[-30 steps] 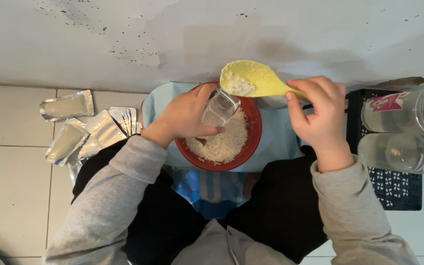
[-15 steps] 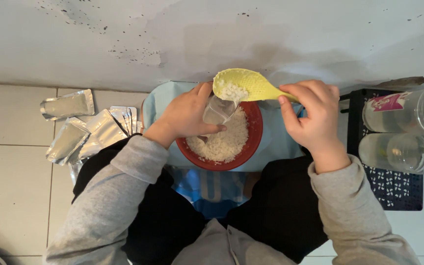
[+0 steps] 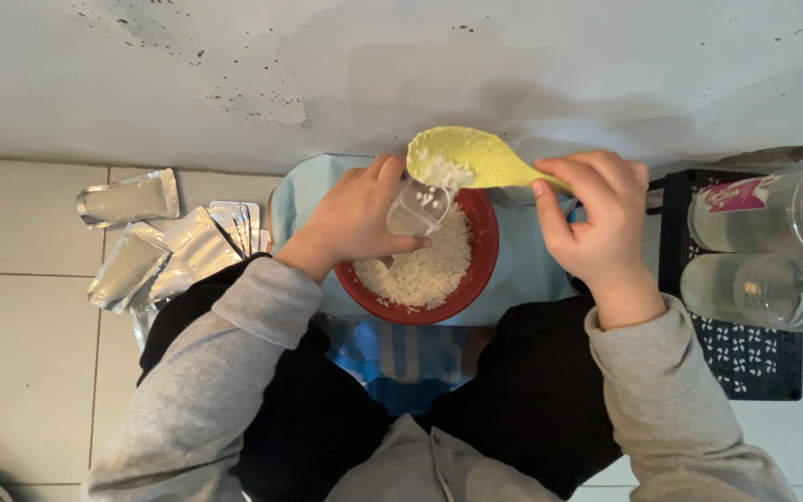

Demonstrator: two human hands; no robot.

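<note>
The small clear plastic cup [image 3: 417, 208] sits tilted over the red bowl [image 3: 481, 244] of rice: light, thin-walled, easily crushed. Left hand [image 3: 355, 221] fingers grasp its side. Above the bowl, right hand [image 3: 597, 223] fingers pinch the stiff yellow rice paddle [image 3: 471, 160] handle. Foil pouches [image 3: 155, 246] lie left of the bowl.

Yellow scoop [image 3: 476, 158], red bowl [image 3: 480, 270], white rice [image 3: 425, 270], silver pouches [image 3: 155, 246], grey sleeves [image 3: 225, 372]

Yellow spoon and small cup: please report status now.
Left hand holds clear cup over red bowl. Right hand holds yellow spoon, rice on it, tipped at cup. Nothing between.
</note>
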